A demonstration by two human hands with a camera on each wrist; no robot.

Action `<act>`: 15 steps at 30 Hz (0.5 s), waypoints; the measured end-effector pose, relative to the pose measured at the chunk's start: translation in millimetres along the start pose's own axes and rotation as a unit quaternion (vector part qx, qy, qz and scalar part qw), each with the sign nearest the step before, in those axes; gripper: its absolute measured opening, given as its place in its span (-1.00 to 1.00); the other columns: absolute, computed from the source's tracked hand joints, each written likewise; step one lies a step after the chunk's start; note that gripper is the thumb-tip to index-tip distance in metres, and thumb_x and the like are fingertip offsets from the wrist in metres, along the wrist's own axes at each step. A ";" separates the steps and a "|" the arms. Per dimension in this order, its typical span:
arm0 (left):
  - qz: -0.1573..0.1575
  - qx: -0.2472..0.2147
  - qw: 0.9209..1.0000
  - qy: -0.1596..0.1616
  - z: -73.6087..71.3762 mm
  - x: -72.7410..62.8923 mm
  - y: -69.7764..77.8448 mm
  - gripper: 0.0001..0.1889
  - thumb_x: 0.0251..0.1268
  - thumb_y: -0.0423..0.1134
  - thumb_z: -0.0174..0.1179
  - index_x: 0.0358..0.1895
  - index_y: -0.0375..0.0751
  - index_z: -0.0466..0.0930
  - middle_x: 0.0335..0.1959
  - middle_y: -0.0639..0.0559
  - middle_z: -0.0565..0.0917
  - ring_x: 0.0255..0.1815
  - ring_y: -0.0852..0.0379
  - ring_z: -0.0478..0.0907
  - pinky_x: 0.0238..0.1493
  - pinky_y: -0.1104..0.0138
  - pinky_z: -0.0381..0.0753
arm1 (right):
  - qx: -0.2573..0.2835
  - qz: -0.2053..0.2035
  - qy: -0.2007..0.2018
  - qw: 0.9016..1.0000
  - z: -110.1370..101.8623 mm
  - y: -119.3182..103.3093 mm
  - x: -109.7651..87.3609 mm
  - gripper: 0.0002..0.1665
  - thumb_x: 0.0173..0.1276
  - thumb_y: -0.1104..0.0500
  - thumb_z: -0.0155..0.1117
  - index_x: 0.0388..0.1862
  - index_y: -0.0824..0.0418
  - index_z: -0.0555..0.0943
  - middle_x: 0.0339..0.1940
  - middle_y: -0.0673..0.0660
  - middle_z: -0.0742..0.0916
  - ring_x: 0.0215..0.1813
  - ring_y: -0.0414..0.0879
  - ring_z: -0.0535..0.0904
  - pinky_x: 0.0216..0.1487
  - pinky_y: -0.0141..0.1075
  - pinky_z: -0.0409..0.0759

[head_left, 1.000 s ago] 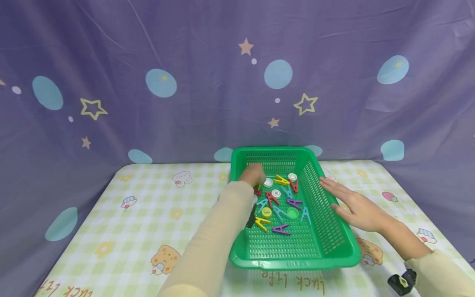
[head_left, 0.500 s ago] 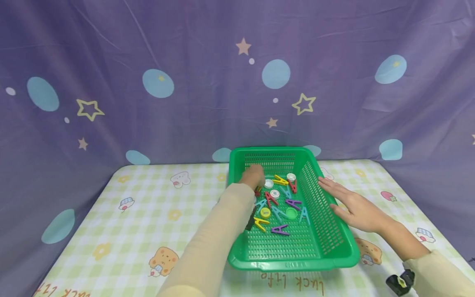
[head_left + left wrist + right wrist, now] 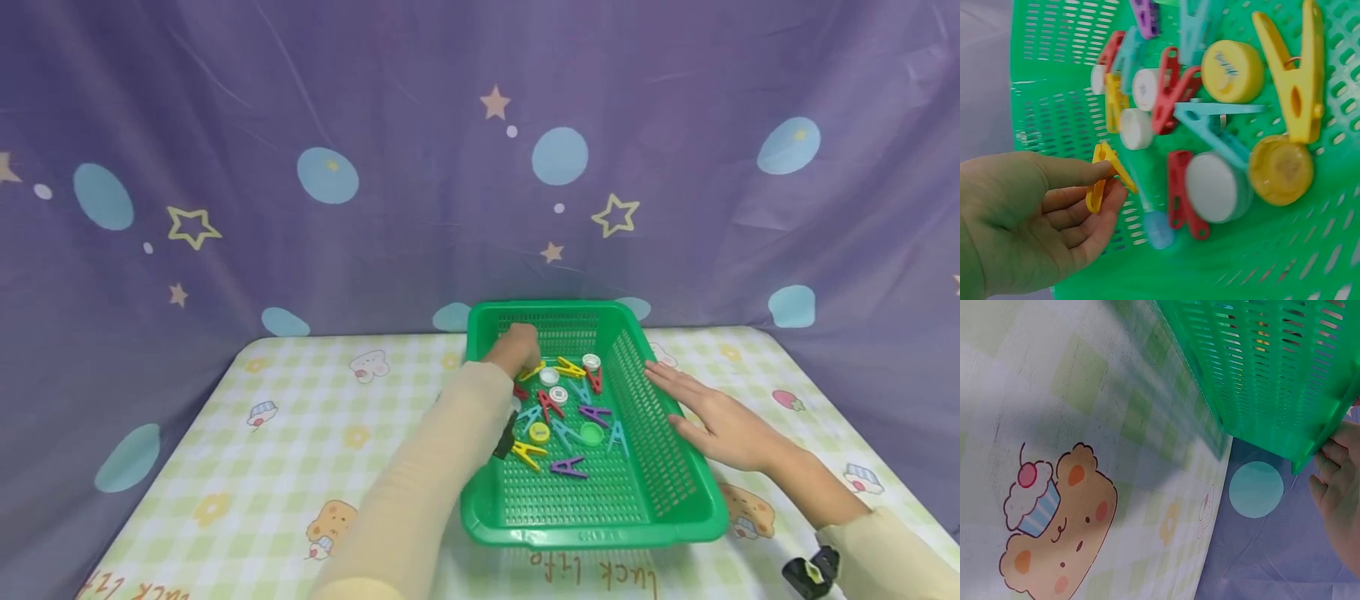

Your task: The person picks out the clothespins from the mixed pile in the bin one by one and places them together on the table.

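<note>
In the left wrist view, my left hand point(image 3: 1035, 206) pinches a yellow clothespin point(image 3: 1094, 197) between thumb and fingers, inside the green plastic basket point(image 3: 592, 535). Around it on the basket floor lie red, blue, purple and yellow clothespins, such as a red clothespin point(image 3: 1172, 94), mixed with bottle caps. A white cap point(image 3: 1137, 129) lies close to the pinched clothespin, and a larger grey-white cap point(image 3: 1213, 187) partly covers another red one. My right hand point(image 3: 723, 425) rests with straight fingers on the basket's right rim; in the right wrist view it is partly cut off.
A checked tablecloth point(image 3: 300, 450) with printed bears and cupcakes lies under the basket. Behind the table hangs a purple curtain point(image 3: 420, 250). A blurred blue piece point(image 3: 1159, 230) with a pale stem lies near the left hand.
My left hand has risen slightly, and the yellow clothespin in it now shows more. The white cap beside it has shifted slightly right and toward me. My right hand stays on the rim.
</note>
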State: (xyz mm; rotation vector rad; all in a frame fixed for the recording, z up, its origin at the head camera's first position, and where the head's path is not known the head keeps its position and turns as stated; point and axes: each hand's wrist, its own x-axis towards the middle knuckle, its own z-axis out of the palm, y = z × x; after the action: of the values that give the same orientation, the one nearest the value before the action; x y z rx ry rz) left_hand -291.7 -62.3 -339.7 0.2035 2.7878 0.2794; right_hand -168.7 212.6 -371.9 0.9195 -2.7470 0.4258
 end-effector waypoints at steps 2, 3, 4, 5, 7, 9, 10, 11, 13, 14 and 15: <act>0.014 0.017 1.000 -0.012 -6.5 2.7 1.2 -0.78 0.19 -0.42 0.15 -0.09 -0.32 0.59 -0.11 -0.11 0.64 -0.45 0.17 0.46 -0.56 0.50 0.40 | 0.004 -0.001 0.003 1.000 0.4 0.3 -0.4 -0.29 0.40 0.14 0.12 0.50 0.15 0.20 0.52 0.19 0.33 0.56 -0.03 0.18 0.40 -0.45 0.25; 0.021 0.018 0.999 -0.017 -10.0 2.2 1.4 -0.85 0.14 -0.44 0.17 -0.20 -0.33 0.58 -0.21 -0.10 0.64 -0.52 0.19 0.45 -0.61 0.52 0.38 | 0.005 -0.001 0.005 1.000 0.5 0.3 -0.7 -0.29 0.39 0.14 0.12 0.50 0.15 0.20 0.51 0.19 0.33 0.57 -0.10 0.14 0.41 -0.52 0.20; 0.025 0.010 0.999 -0.023 -13.8 1.2 1.3 -0.93 0.11 -0.46 0.17 -0.32 -0.32 0.57 -0.31 -0.09 0.62 -0.59 0.22 0.43 -0.65 0.54 0.37 | 0.009 -0.002 0.006 1.000 0.8 0.4 -0.8 -0.29 0.39 0.14 0.12 0.50 0.15 0.20 0.52 0.19 0.33 0.58 -0.17 0.09 0.41 -0.62 0.11; 0.029 0.007 0.999 -0.028 -17.5 0.1 1.0 -0.96 0.08 -0.47 0.18 -0.43 -0.30 0.55 -0.40 -0.06 0.59 -0.65 0.24 0.40 -0.67 0.54 0.36 | 0.012 -0.002 0.007 1.000 1.1 0.4 -0.9 -0.29 0.39 0.14 0.12 0.50 0.15 0.20 0.52 0.20 0.33 0.58 -0.24 0.05 0.41 -0.67 0.05; 0.037 -0.005 0.998 -0.043 -25.2 -3.8 0.0 -0.83 0.06 -0.47 0.20 -0.60 -0.23 0.47 -0.57 0.02 0.50 -0.75 0.28 0.35 -0.70 0.55 0.36 | 0.018 -0.003 0.009 1.000 1.7 0.4 -1.0 -0.30 0.40 0.14 0.11 0.50 0.16 0.21 0.51 0.21 0.33 0.57 -0.29 0.01 0.35 -0.80 -0.14; 0.047 -0.031 0.997 -0.057 -33.1 -11.0 -2.5 -0.71 0.07 -0.48 0.19 -0.70 -0.17 0.37 -0.61 0.04 0.43 -0.76 0.29 0.33 -0.69 0.55 0.37 | 0.022 -0.005 0.009 1.000 2.1 0.4 -1.2 -0.30 0.40 0.14 0.10 0.50 0.16 0.20 0.51 0.22 0.32 0.56 -0.38 -0.05 0.32 -0.83 -0.18; 0.055 -0.035 0.996 -0.068 -36.7 -13.2 -4.2 -0.68 0.10 -0.46 0.19 -0.73 -0.15 0.35 -0.65 0.07 0.39 -0.77 0.30 0.28 -0.69 0.55 0.35 | 0.024 -0.007 0.010 1.000 2.3 0.5 -1.1 -0.30 0.41 0.14 0.10 0.49 0.17 0.20 0.51 0.23 0.32 0.56 -0.40 -0.07 0.29 -0.86 -0.23; 0.063 -0.040 0.994 -0.075 -40.2 -16.0 -5.9 -0.66 0.11 -0.45 0.18 -0.74 -0.13 0.35 -0.68 0.10 0.37 -0.77 0.30 0.26 -0.68 0.54 0.34 | 0.025 -0.008 0.010 1.000 2.3 0.6 -1.0 -0.30 0.41 0.14 0.09 0.49 0.17 0.20 0.51 0.23 0.32 0.55 -0.42 -0.08 0.29 -0.86 -0.24; 0.072 -0.074 0.991 -0.087 -46.1 -22.9 -10.3 -0.68 0.15 -0.43 0.18 -0.73 -0.14 0.39 -0.71 0.11 0.37 -0.74 0.29 0.25 -0.66 0.53 0.35 | 0.028 -0.012 0.011 0.999 2.2 1.0 -0.8 -0.31 0.41 0.15 0.09 0.49 0.18 0.21 0.51 0.25 0.32 0.53 -0.48 -0.13 0.29 -0.87 -0.24; 0.075 -0.090 0.989 -0.091 -48.4 -26.5 -12.9 -0.69 0.16 -0.42 0.18 -0.72 -0.14 0.42 -0.71 0.11 0.37 -0.73 0.28 0.23 -0.65 0.51 0.35 | 0.029 -0.013 0.012 0.999 2.2 1.2 -0.7 -0.31 0.41 0.15 0.09 0.49 0.19 0.21 0.51 0.25 0.32 0.53 -0.50 -0.14 0.29 -0.87 -0.24; 0.081 -0.098 0.987 -0.095 -50.7 -30.2 -15.8 -0.70 0.18 -0.41 0.18 -0.70 -0.15 0.43 -0.71 0.11 0.34 -0.71 0.27 0.19 -0.64 0.49 0.33 | 0.030 -0.016 0.013 0.999 2.0 1.3 -0.5 -0.31 0.41 0.15 0.09 0.49 0.20 0.21 0.50 0.26 0.33 0.52 -0.51 -0.15 0.30 -0.87 -0.23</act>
State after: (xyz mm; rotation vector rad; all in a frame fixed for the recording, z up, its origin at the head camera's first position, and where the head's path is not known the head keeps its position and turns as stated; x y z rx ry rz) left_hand -282.2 -91.4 -286.9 0.3869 2.5381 0.5420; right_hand -169.3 213.2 -374.2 0.9641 -2.7066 0.5121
